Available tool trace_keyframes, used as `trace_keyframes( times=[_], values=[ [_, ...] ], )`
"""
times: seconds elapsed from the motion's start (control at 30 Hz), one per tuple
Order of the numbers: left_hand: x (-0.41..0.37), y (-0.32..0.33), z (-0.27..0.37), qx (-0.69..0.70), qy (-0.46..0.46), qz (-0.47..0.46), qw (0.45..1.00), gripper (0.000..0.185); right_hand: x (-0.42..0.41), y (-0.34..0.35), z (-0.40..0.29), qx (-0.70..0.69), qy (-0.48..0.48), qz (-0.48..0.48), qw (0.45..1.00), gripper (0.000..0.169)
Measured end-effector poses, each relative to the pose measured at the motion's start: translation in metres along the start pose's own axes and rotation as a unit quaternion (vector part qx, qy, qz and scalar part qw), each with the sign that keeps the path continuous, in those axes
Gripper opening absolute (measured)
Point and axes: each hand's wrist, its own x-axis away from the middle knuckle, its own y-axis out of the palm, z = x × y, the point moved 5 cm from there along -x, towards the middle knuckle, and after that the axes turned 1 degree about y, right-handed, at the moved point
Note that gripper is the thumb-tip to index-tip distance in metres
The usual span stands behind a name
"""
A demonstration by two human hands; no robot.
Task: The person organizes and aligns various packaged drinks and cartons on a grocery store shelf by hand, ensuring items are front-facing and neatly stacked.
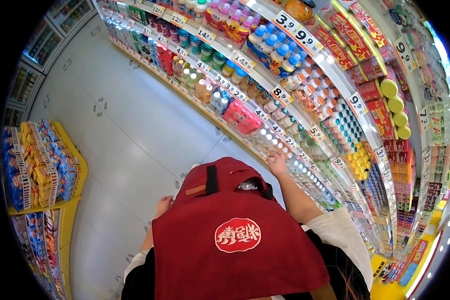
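My right hand reaches to the lower shelf edge, beside a row of clear bottles with pale caps. Its fingers are partly bent, and whether they touch a bottle or the shelf cannot be made out. At my other side, my left hand hangs by the red apron with curled fingers; the apron partly covers it. Something crumpled and clear shows in the apron's pocket opening. Further along the low shelves sits a pink shrink-wrapped pack.
Tiered shelves with price strips curve along my right, holding bottled drinks and red boxed packs. A yellow display stand with bagged snacks is on the left. Glass-door coolers line the far left, beyond the tiled floor.
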Motion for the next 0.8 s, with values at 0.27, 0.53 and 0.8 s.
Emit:
trace_keyframes(
  times=[0.27,0.53,0.8],
  values=[
    [0.029,0.023,0.056,-0.085,0.105,0.040,0.990,0.035,-0.076,-0.019,-0.089,-0.008,-0.052,0.058,0.997,0.051],
    [0.078,-0.016,0.009,-0.069,-0.006,0.119,0.990,0.031,-0.227,0.002,-0.246,0.017,-0.182,0.060,0.981,0.073],
    [0.108,-0.009,-0.014,-0.079,-0.034,0.136,0.987,0.034,-0.384,0.072,-0.289,0.065,-0.056,0.016,0.996,0.079]
  ],
)
